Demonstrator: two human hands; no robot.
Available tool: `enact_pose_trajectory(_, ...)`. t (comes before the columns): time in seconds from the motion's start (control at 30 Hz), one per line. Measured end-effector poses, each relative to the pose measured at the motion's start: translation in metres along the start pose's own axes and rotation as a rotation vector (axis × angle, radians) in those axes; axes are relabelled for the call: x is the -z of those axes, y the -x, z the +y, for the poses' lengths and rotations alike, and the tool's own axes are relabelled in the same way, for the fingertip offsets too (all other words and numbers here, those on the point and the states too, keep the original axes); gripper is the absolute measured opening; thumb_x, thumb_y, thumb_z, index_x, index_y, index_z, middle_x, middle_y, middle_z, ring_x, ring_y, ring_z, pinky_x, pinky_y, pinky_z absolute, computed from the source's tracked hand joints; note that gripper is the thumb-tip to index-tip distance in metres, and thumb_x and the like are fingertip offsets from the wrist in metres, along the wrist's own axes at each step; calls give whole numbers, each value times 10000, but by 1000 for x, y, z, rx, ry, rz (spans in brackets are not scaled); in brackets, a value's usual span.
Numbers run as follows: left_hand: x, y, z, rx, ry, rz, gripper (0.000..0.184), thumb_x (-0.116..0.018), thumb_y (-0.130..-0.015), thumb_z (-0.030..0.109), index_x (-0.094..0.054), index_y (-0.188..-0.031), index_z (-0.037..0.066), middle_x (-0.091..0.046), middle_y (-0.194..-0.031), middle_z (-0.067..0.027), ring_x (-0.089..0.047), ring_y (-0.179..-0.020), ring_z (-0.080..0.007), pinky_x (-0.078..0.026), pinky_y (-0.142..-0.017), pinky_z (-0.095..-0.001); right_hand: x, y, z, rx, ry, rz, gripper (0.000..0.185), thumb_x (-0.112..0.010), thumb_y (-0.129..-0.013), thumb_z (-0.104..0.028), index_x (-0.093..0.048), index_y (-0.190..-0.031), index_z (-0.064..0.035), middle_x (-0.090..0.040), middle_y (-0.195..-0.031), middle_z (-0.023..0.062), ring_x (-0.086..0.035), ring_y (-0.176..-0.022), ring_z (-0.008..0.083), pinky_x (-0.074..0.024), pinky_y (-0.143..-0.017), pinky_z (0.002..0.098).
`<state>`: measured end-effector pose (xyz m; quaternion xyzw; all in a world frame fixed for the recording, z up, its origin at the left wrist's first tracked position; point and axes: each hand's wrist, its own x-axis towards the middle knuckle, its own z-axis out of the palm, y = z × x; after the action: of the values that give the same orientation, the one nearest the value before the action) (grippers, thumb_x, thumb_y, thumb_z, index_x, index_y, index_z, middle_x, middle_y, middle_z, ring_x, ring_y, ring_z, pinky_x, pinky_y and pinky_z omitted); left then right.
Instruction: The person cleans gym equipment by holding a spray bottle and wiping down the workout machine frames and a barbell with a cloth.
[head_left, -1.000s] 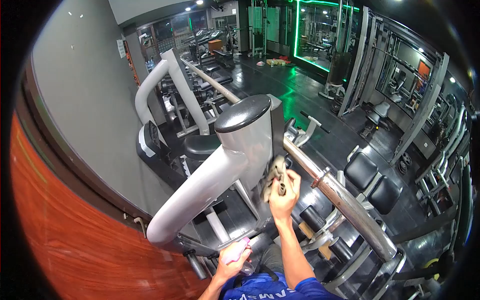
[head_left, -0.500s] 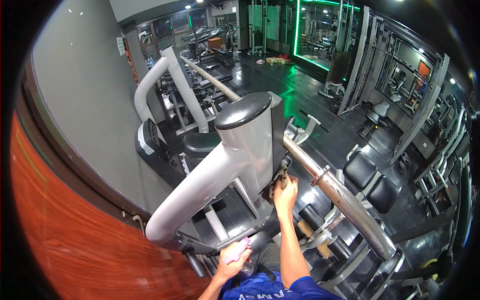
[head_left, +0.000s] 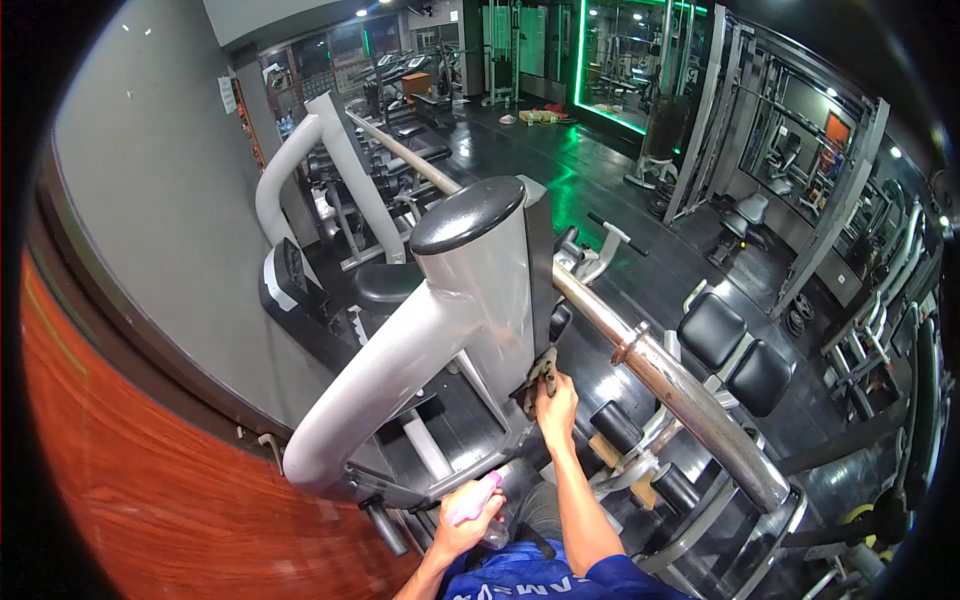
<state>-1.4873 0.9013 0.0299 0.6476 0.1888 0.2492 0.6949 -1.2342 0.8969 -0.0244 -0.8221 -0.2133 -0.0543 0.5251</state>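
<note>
In my right hand [head_left: 557,408] is a dark, crumpled cloth [head_left: 538,382], pressed against the lower side of the thick grey upright [head_left: 480,290] of a bench-press rack. My left hand [head_left: 463,522] is wrapped round a spray bottle [head_left: 487,490] with a pink head and a clear body, held low in front of my blue shirt. The upright has a black oval cap [head_left: 468,216] and a black strip down its right side. A steel barbell [head_left: 685,388] runs behind it. A curved grey tube [head_left: 375,385] joins the upright from the left.
A wood-grain panel [head_left: 150,470] and a grey wall [head_left: 150,170] stand close on my left. At the right are a black padded seat [head_left: 712,330] and a cable frame [head_left: 835,215]. Further off, gym machines line a dark floor [head_left: 520,160].
My right hand and the cloth have slid a little down along the upright. The whole view has shifted slightly left. My left hand keeps its hold on the spray bottle.
</note>
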Motion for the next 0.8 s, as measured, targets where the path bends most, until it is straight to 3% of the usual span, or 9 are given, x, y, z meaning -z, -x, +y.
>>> enact_pose_trajectory(0.1, -1, -2, 0, -13, -15, -10, 160, -639, -899, 25, -617, -1038, -50, -663, -902, -120, -662, -762, -163, -591, -633, -308, -5, 9, 16, -54, 13, -107, 316, -590, -906, -178, -624, -1198, -62, -633, -1074, 222, -611, -1000, 421, -473, -864, 462)
enact_pose_trajectory(0.13, -1, -2, 0, -9, -15, -7, 158, -638, -900, 24, -618, -1037, -51, -663, -903, -120, -662, -765, -165, -592, -633, -309, -7, 12, 21, -60, 27, -102, 267, -596, -908, -200, -645, -1122, -49, -656, -981, 240, -622, -962, 437, -487, -822, 450)
enact_pose_trajectory(0.23, -1, -2, 2, -3, -12, 3, 155, -636, -901, 25, -619, -1034, -52, -663, -905, -121, -663, -773, -170, -593, -634, -312, -23, 18, 47, -166, -23, -111, 271, -598, -901, -232, -658, -1100, -58, -665, -996, 245, -625, -995, 428, -490, -826, 440)
enact_pose_trajectory(0.4, -2, -1, -1, -75, 1, 78, 169, -656, -885, 25, -646, -1038, -46, -685, -854, -89, -668, -649, -140, -558, -580, -266, -21, 11, 36, -325, -174, -11, 337, -595, -912, -235, -640, -1148, 0, -688, -1051, 210, -651, -1025, 346, -470, -890, 402)
enact_pose_trajectory(0.5, 0, 0, -1, -49, -13, 75, 181, -659, -883, 24, -647, -1051, -41, -682, -856, -87, -668, -656, -139, -558, -581, -267, -25, 2, 20, -236, -196, 119, 362, -580, -925, -202, -602, -1240, -26, -679, -1079, 211, -654, -1025, 324, -470, -888, 390)
enact_pose_trajectory(0.53, 1, -1, -1, -46, -8, 74, 182, -659, -883, 23, -647, -1053, -39, -682, -857, -88, -668, -656, -138, -558, -581, -267, -21, 0, 6, -189, -273, 130, 393, -580, -920, -127, -564, -1304, -43, -656, -1091, 194, -641, -1018, 307, -467, -890, 375)
enact_pose_trajectory(0.63, 2, 0, 1, -28, -22, 65, 170, -649, -890, 24, -634, -1047, -42, -678, -869, -103, -670, -680, -152, -569, -598, -283, -12, -3, -31, 115, -253, 226, 444, -597, -885, -35, -550, -1327, -56, -608, -1102, 167, -613, -1014, 297, -458, -896, 360)
enact_pose_trajectory(0.7, 4, 1, 5, -7, -72, 50, 148, -628, -907, 30, -609, -1026, -56, -672, -889, -133, -673, -726, -181, -594, -632, -314, -15, -3, -27, 136, -147, 196, 519, -618, -836, 21, -539, -1341, -69, -563, -1116, 165, -590, -1006, 323, -455, -899, 374)
enact_pose_trajectory(0.8, 3, 2, -1, -57, -14, 105, 171, -660, -882, 25, -647, -1039, -43, -683, -864, -91, -668, -664, -135, -559, -581, -267, -11, -2, -18, 95, -19, 152, 487, -624, -823, 19, -561, -1302, -40, -568, -1119, 174, -589, -1015, 356, -465, -884, 395)
